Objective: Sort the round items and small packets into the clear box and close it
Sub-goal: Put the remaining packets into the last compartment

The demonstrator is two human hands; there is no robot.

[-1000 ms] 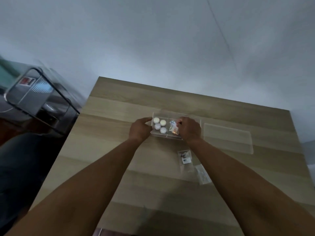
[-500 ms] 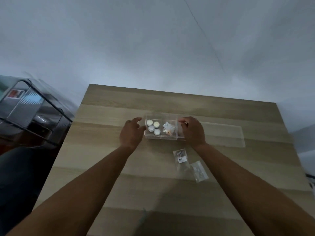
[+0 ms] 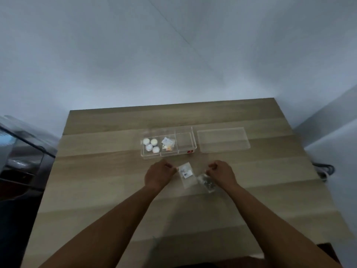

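At the far left edge, off the tabletop (image 3: 108, 190), you have a dark metal-framed piece of furniture (image 3: 25, 151), blurred and well clear of your work. On the tabletop, the clear box (image 3: 168, 152) sits open ahead of your hands: its left compartment holds four white round items (image 3: 151, 145) packed close together, its middle compartment holds small packets (image 3: 167, 145), and its right compartment shows only a small red mark low on its front wall. Nearer to you, your left hand (image 3: 158, 176) rests low over the tabletop with its fingers curled in, the fingertips at the left edge of a clear packet with a white label (image 3: 185, 174); you cannot tell whether they actually pinch it. Just right of that packet and touching or overlapping it lies a second clear packet with dark bits inside (image 3: 206, 181). Your right hand (image 3: 221, 174) is loosely curled too, its fingertips right at this packet's upper edge; the grip is not clear. Both packets lie outside the box, between your hands. Nothing stands between them and the box. To the right of the box, just beside it, the clear lid (image 3: 224, 142) lies flat. At the far right tabletop edge a dark cable (image 3: 325, 169) loops
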